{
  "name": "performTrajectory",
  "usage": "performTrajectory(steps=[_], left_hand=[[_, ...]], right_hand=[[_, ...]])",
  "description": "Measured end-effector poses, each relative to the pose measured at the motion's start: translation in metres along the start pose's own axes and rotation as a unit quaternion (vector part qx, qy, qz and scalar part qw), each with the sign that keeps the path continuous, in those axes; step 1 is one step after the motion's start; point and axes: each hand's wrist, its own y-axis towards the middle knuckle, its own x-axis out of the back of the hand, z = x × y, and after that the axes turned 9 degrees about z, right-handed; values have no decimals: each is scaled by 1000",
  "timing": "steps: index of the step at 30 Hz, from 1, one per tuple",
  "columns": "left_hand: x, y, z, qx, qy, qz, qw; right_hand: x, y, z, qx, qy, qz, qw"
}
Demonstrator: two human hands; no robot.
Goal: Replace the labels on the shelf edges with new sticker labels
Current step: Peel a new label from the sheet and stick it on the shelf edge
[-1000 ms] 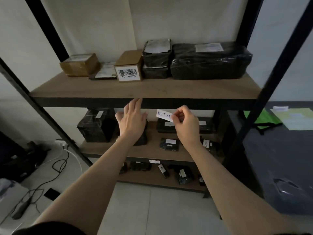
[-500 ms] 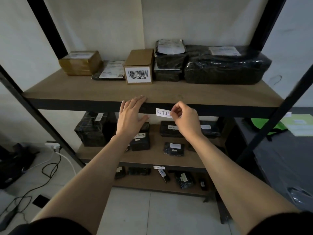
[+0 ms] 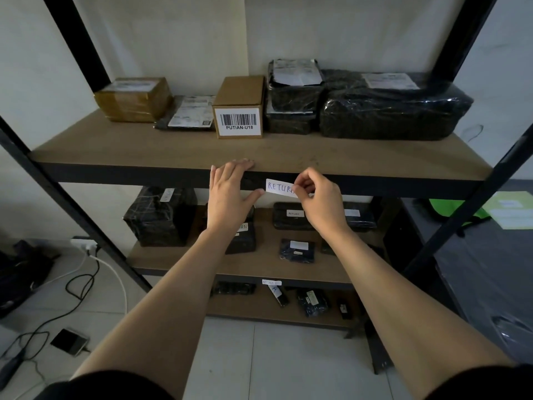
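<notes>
At the front edge of the top shelf (image 3: 375, 184), near its middle, the right hand (image 3: 320, 203) pinches the white "RETURN" label (image 3: 279, 187) by its right end; label now lies vs. the dark edge, up from below it 1 s ago. Left hand (image 3: 229, 197) has come up too, open, fingers flat over the edge, thumb near label's left end. Prob. ready to press it on.

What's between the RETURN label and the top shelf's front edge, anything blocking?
Nothing visible. The right hand pinches the RETURN label by its right end, right in front of the dark shelf edge. The left hand rests on the edge to the label's left, clear of that spot.
</notes>
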Motion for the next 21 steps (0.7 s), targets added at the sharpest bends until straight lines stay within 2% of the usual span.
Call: performTrajectory(steps=[13,21], left_hand=[[-12,2,-6,19,28,-58,998],[-13,1,-6,25,41,-58,997]], right_hand=[[-7,1,4,0,-32,-38,999],[-10,0,6,16,-66,-73,995]])
